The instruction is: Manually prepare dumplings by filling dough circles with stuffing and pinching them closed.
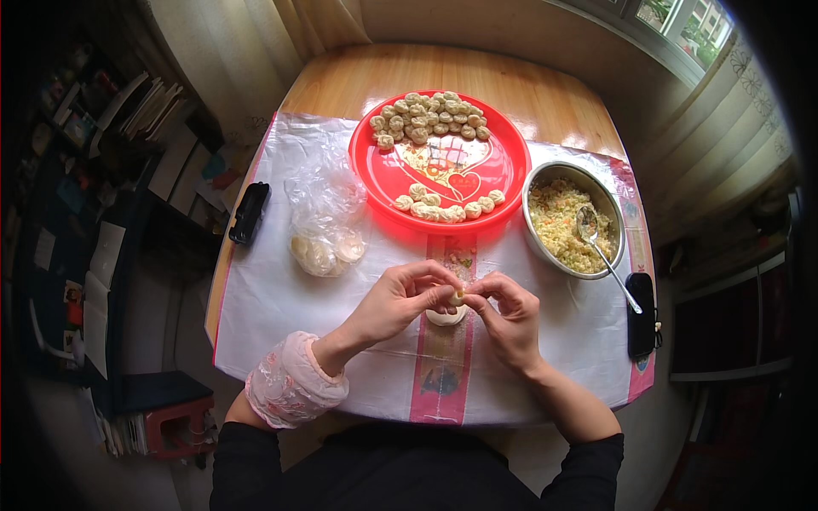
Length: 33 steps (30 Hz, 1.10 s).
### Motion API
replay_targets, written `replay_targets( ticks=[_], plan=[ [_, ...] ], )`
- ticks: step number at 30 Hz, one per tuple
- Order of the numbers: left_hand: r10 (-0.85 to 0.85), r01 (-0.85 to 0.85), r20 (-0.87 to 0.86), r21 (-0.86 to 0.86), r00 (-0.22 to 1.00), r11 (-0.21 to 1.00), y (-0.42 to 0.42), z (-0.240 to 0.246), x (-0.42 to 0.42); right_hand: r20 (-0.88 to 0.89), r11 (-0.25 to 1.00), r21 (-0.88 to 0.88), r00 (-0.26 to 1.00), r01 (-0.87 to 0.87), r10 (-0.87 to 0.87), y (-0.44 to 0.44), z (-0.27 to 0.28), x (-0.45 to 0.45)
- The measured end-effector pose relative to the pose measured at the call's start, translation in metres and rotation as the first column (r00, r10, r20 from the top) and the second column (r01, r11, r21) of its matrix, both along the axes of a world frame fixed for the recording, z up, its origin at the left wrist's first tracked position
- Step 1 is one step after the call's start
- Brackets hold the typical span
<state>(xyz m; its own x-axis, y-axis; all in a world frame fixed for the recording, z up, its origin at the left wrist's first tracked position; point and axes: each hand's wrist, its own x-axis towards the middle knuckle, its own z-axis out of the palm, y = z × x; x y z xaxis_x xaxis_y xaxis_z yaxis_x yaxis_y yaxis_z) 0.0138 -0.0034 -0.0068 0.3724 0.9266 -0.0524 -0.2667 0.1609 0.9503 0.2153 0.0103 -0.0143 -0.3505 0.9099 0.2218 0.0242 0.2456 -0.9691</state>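
Between the fingertips of both hands is a small filled dough wrapper [457, 297], its edge pinched from either side. My left hand [409, 297] grips its left side, and my right hand [505, 313] pinches its right side. Just below them a round dough wrapper [446, 317] lies on the tablecloth. Beyond the hands, a red round tray [441, 225] bears many pleated dumplings [418, 121] at its far side and a curved row of several more near its front rim. To the right stands a steel bowl of chopped filling [559, 220] with a metal spoon [597, 246] in it.
A clear plastic bag of round wrappers [326, 246] lies left of the tray. A black case [250, 213] sits at the table's left edge, and a black object [641, 313] at the right edge. A whitish tablecloth [358, 383] covers the near part of the wooden table [460, 70].
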Motion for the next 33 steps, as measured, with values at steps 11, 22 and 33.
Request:
replay_targets(
  ticks=[11, 22, 33],
  plan=[
    [-0.147, 0.147, -0.009, -0.046, 0.989, 0.988, 0.001, 0.004, -0.004, -0.045, 0.993, 0.115, 0.999, -0.011, 0.017, 0.000, 0.003, -0.001],
    [-0.065, 0.066, 0.015, -0.038, 0.998, 0.997, 0.002, -0.006, -0.002, 0.027, 0.989, 0.150, 1.000, -0.009, 0.005, 0.000, 0.007, -0.002],
    [-0.010, 0.011, -0.093, 0.004, 0.996, 1.000, -0.004, 0.009, 0.003, -0.015, 0.989, 0.123, 0.997, 0.083, -0.081, 0.000, 0.001, -0.002]
  ],
)
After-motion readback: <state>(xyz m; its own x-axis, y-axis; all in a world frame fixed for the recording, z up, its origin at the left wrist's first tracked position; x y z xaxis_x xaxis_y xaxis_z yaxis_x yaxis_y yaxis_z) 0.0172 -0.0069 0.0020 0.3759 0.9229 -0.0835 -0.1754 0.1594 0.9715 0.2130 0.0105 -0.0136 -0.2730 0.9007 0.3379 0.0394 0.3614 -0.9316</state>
